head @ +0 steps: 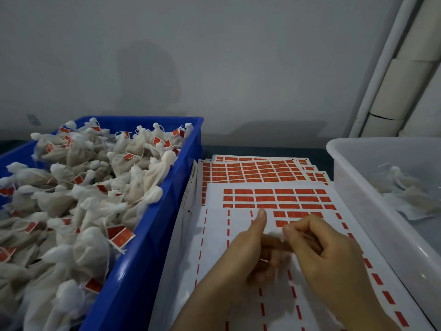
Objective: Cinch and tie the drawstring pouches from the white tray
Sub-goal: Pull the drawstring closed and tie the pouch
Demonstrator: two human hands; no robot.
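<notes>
Your left hand (248, 249), thumb raised, is curling its fingers round a small white fabric pouch (276, 236), blurred, above the sheets of red labels (262, 173). Your right hand (319, 249) is pinching the pouch's top. Loose pouches (405, 187) are lying in the translucent white plastic tray (353, 177) rightward.

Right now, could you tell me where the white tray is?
In the head view, the white tray sits at the right edge, beside the red sticker sheets.
</notes>
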